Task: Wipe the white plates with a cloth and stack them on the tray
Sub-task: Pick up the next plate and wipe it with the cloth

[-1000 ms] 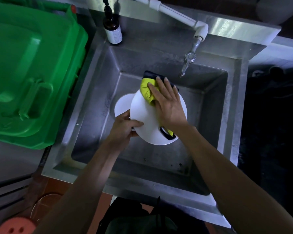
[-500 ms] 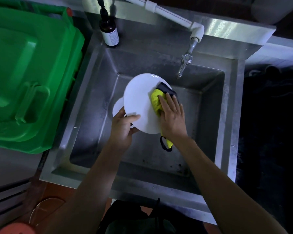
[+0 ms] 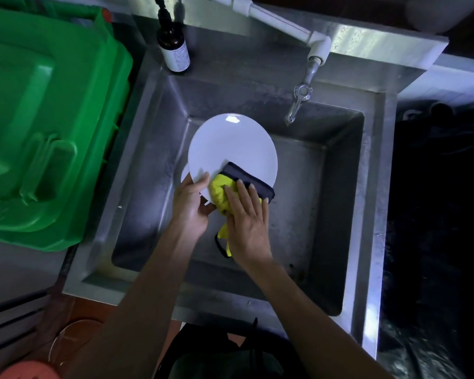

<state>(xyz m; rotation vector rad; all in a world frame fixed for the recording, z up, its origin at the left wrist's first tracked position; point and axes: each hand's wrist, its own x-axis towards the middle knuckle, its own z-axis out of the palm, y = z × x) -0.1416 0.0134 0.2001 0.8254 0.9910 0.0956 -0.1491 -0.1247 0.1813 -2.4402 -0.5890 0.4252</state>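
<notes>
In the middle of the frame a steel sink (image 3: 326,214) holds the work. One white plate (image 3: 230,149) is tilted above the basin, its upper rim close to the back wall and just left of the tap spout (image 3: 296,108). The left hand (image 3: 192,206) grips the plate's lower left edge, thumb curled over the face and fingers behind. The right hand (image 3: 246,217) lies with fingers nearly straight, pressing a yellow cloth (image 3: 220,192) with a dark border against the plate's lower right edge; a tail of the cloth hangs below the palm. Part of the dark border sticks out past the plate's rim to the right.

A second white plate (image 3: 184,175) shows only as a thin sliver behind the first, at its lower left, so two plates can be counted. No tray can be made out.

Bare basin floor lies to the right of the hands and toward the bottom of the frame, up to the sink's right and front walls; on the left, the plate's edge is near the sloped left wall.

One dark bottle (image 3: 174,47) stands on the sink's upper left corner. One green bin lid (image 3: 44,127) fills the left of the frame, its edge just beside the sink rim. One white pipe (image 3: 279,21) runs across the top to the tap.
</notes>
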